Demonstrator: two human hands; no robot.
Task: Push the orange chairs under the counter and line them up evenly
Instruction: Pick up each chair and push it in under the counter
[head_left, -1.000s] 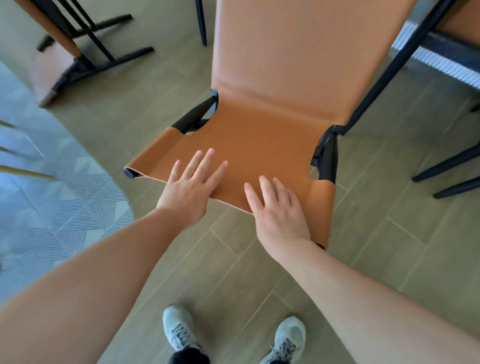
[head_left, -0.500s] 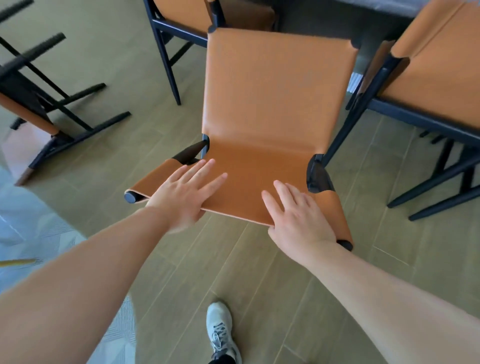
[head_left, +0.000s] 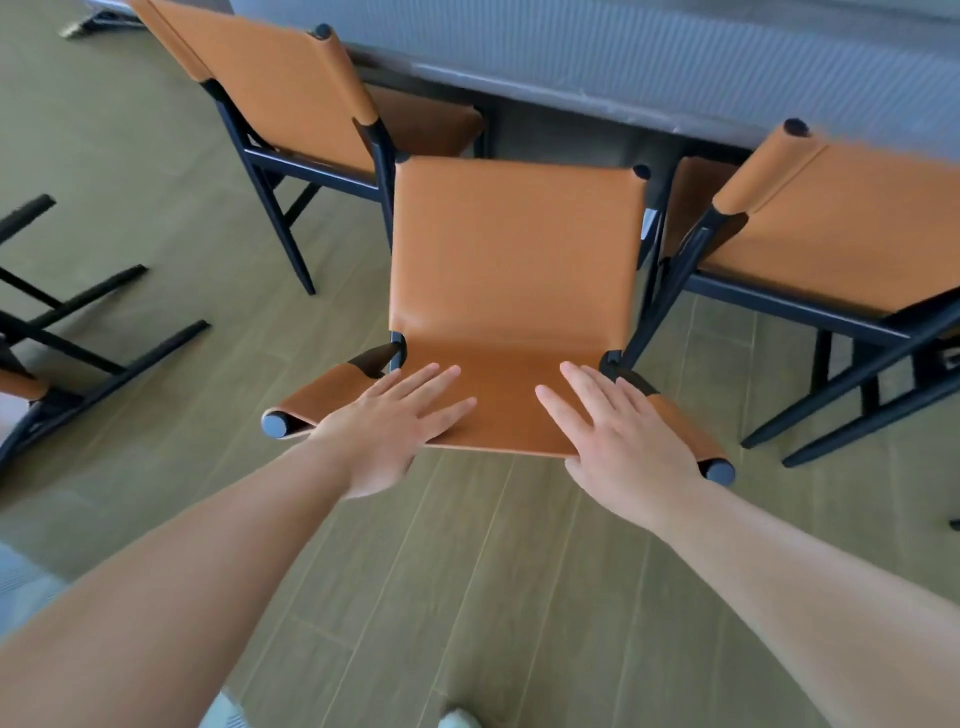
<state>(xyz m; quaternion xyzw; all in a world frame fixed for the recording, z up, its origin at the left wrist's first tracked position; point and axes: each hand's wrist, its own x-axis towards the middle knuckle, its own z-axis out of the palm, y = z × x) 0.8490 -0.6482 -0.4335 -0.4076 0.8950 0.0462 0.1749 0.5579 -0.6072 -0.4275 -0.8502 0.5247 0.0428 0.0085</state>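
Two flat hands are pressing on the top of the middle orange chair (head_left: 511, 270).

The left hand (head_left: 387, 426) and right hand (head_left: 618, 431) are lying with fingers straight and spread on the backrest's top edge, gripping nothing. The chair is standing at the counter (head_left: 649, 67) edge, between the left chair (head_left: 291, 88) and right chair (head_left: 841, 218), on the wood floor (head_left: 493, 571).

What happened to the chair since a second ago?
The middle chair was pushed forward to the counter, and now sits between two other chairs. Nothing was grabbed or let go: the left hand and right hand stay flat on its top edge, fingers straight.
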